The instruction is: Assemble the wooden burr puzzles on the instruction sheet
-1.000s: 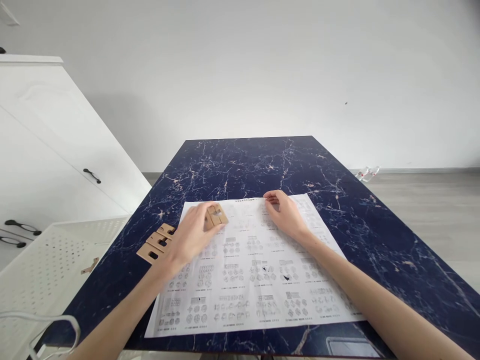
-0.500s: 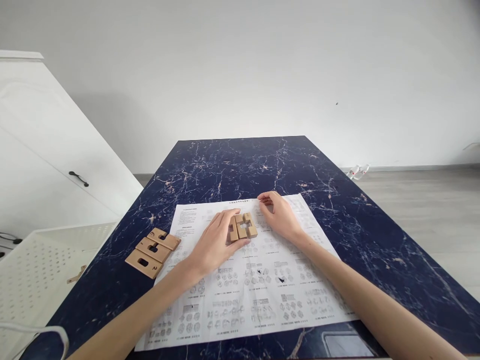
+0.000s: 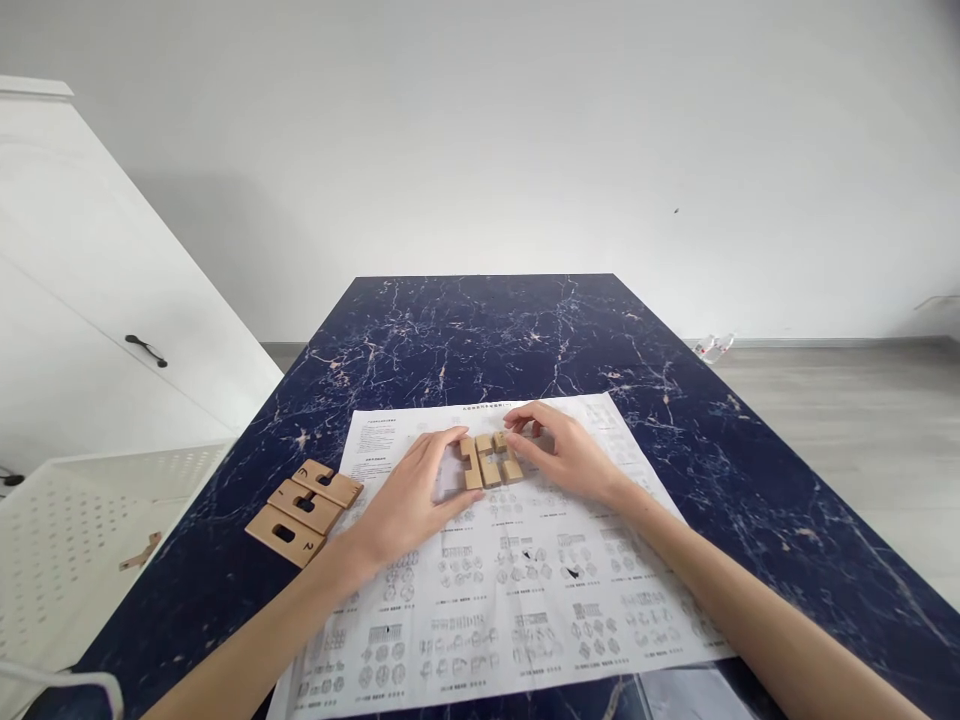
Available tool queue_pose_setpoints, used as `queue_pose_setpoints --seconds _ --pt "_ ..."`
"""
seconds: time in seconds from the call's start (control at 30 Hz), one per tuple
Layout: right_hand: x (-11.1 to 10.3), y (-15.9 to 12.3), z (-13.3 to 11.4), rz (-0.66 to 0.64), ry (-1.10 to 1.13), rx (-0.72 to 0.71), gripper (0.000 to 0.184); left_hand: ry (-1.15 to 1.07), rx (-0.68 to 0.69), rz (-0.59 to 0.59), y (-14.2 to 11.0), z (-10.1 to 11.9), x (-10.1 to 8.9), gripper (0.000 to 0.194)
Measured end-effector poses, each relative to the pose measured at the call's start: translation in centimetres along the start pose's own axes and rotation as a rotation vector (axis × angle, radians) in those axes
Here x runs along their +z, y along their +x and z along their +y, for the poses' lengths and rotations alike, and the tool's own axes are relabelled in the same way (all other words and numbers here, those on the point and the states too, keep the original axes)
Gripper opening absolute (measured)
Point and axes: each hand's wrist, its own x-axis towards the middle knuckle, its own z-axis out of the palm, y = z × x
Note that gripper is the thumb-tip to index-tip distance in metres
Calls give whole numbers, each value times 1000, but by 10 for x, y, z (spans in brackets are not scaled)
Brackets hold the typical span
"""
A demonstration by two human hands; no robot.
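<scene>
Left hand (image 3: 409, 490) is curving like a wide C beside three notched wooden blocks (image 3: 486, 472), with the thumb at the near end of the leftmost block and the forefinger at its far end, so it seems to be pinching that block, although from my distance I am not able to tell how firmly. Right hand (image 3: 566, 457) is facing it from the other side with half-curled fingers, the thumb and forefinger being close to the far end of the rightmost block; I cannot tell whether they are pinching it or only touching. The blocks are sitting side by side on a printed sheet (image 3: 450, 590), near its far edge and about midway between the left and right edges of the tabletop (image 3: 480, 340). Three flat slotted pieces (image 3: 324, 517) are lying beside the sheet, toward the left edge of the tabletop, apart from both hands. I am judging the step in hand to be the lining up of the blocks. In my opinion, the next move is calling for light, equal pressure from both sides, without tipping the outer block.
</scene>
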Motion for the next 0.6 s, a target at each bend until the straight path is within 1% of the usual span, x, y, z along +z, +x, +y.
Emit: queue_pose_setpoints --seconds 0.17,0.37,0.6 --pt "1 1 1 12 -26 10 20 42 18 5 1 -2 -3 64" --pt "2 1 2 23 -44 22 21 125 77 18 1 -4 -4 52" --pt "2 0 1 12 -42 36 23 151 59 52 1 -6 -6 57"
